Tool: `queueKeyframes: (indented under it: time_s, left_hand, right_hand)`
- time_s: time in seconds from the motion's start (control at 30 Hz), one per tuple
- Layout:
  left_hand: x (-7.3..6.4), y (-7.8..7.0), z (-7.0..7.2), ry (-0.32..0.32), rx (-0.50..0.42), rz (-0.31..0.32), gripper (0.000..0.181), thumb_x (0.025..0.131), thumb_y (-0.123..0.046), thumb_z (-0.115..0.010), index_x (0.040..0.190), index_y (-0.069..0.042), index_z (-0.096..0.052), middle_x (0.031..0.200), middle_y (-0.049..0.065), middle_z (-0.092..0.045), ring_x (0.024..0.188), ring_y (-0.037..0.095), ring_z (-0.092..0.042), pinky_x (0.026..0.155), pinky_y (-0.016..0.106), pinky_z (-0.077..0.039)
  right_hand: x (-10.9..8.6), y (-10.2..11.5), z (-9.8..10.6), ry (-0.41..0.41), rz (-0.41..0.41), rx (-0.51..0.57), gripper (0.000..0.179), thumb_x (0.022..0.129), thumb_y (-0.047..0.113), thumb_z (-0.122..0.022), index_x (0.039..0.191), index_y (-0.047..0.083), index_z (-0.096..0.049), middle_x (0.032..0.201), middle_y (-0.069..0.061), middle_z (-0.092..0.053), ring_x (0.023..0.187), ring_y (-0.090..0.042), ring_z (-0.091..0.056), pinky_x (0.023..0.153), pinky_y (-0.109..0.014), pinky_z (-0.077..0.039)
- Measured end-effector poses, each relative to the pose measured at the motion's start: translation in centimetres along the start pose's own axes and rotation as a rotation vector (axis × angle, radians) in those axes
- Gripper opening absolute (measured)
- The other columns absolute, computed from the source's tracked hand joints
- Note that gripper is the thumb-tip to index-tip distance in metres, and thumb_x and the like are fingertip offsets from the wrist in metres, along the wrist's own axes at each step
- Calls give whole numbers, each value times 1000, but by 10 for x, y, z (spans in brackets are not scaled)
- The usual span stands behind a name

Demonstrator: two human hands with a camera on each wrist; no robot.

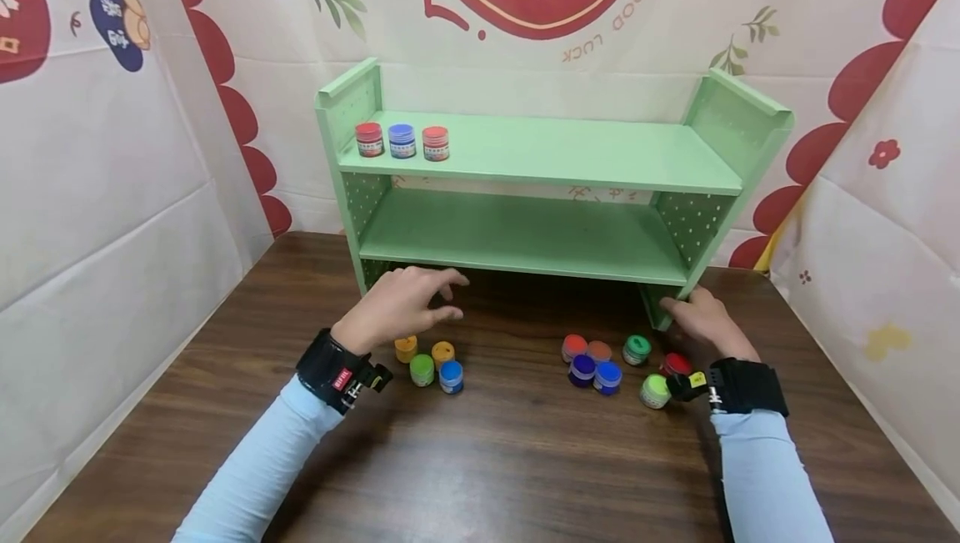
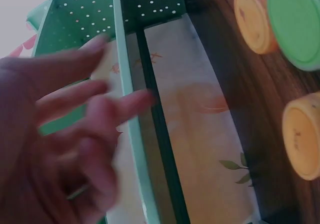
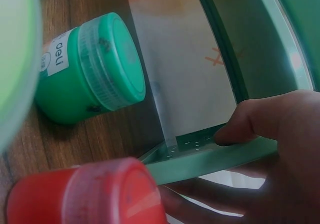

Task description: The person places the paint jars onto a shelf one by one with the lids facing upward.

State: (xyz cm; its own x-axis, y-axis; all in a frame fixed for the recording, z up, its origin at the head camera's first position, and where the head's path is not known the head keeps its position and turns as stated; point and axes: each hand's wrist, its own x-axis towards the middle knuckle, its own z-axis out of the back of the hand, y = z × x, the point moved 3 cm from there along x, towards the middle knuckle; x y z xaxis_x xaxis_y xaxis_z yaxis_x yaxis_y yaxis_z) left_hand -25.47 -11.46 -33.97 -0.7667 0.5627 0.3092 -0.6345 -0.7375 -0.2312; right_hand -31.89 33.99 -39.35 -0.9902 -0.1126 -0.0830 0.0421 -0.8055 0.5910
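A light green two-tier shelf (image 1: 525,230) with dotted side panels stands on the brown table. My right hand (image 1: 701,318) grips the lower front of its right side panel (image 3: 215,161), thumb on the inner face and fingers round the outside. My left hand (image 1: 401,301) is in front of the shelf's lower left, holding nothing, its fingers loosely bent and blurred in the left wrist view. Just below it stand two orange paint jars (image 1: 406,349), a light green jar (image 1: 422,370) and a blue jar (image 1: 451,377). Close to my right hand are a red jar (image 1: 676,364) and a green jar (image 3: 90,72).
Three jars, a red one (image 1: 369,140), a blue one (image 1: 402,142) and a pinkish red one (image 1: 436,144), line the top shelf's left end. Several red and blue jars (image 1: 607,378) cluster right of centre, beside a light green jar (image 1: 655,391). Printed cloth (image 1: 127,184) encloses the table.
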Motion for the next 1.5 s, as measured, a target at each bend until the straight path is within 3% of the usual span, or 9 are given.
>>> queueKeyframes:
  time_s: [0.17,0.27,0.37,0.6,0.73,0.87,1.1,1.2,1.5]
  left_hand:
    - [-5,5,-14,307,-65,105,31,94,-26,-77,124,-19,-74,106,-4,-78,90,9,-69,76,30,-55]
    - [-9,6,-22,390,-86,143,28,91,-23,-80,119,-19,-78,107,-5,-78,94,9,-68,76,31,-55]
    - [-10,6,-28,427,-110,164,25,90,-24,-81,115,-19,-80,105,-6,-77,85,10,-67,63,28,-50]
    - [-10,9,-35,406,-141,193,27,93,-16,-77,120,-19,-77,107,-3,-75,80,10,-62,53,24,-39]
    - [-8,13,-38,389,-154,216,32,98,-9,-69,129,-17,-72,114,2,-74,62,9,-56,48,23,-32]
    - [-5,15,-40,364,-139,214,34,100,-17,-69,134,-15,-69,116,3,-75,53,7,-52,50,24,-37]
    - [-1,15,-44,293,22,194,30,95,-37,-75,115,-15,-76,99,-2,-74,75,11,-61,66,31,-51]
    - [-1,16,-46,282,15,181,22,95,-33,-76,109,-16,-77,95,-3,-73,76,12,-61,67,31,-51]
    - [-2,21,-45,271,-55,151,29,96,-16,-75,125,-17,-74,117,0,-75,91,12,-65,72,30,-53]
  right_hand:
    - [1,-1,1,-7,20,-12,44,107,31,-43,124,-10,-48,96,-21,-62,81,-26,-62,72,-32,-45]
    - [1,-1,0,2,24,0,42,107,30,-43,121,-10,-49,87,-17,-62,74,-22,-60,69,-32,-46]
    - [0,-1,-1,9,15,15,42,107,30,-43,122,-10,-48,86,-16,-62,73,-22,-60,68,-32,-46]
    - [-2,0,-3,13,-10,41,46,107,32,-44,128,-10,-46,95,-21,-63,77,-25,-63,70,-32,-47]
    - [-2,-3,-3,9,-2,31,46,107,31,-44,128,-10,-45,92,-19,-63,75,-23,-63,70,-32,-47]
    - [-1,-7,-2,5,10,25,45,107,30,-44,125,-11,-45,88,-17,-63,72,-21,-63,68,-31,-47]
    - [-2,-6,-2,6,13,28,44,107,30,-43,124,-10,-45,87,-17,-63,71,-21,-62,68,-32,-47]
    - [-2,-4,-1,12,2,35,45,107,30,-43,126,-10,-44,88,-17,-63,72,-22,-62,68,-32,-48]
    - [1,-2,-1,18,3,65,47,107,29,-44,131,-11,-41,90,-17,-62,71,-21,-63,65,-32,-50]
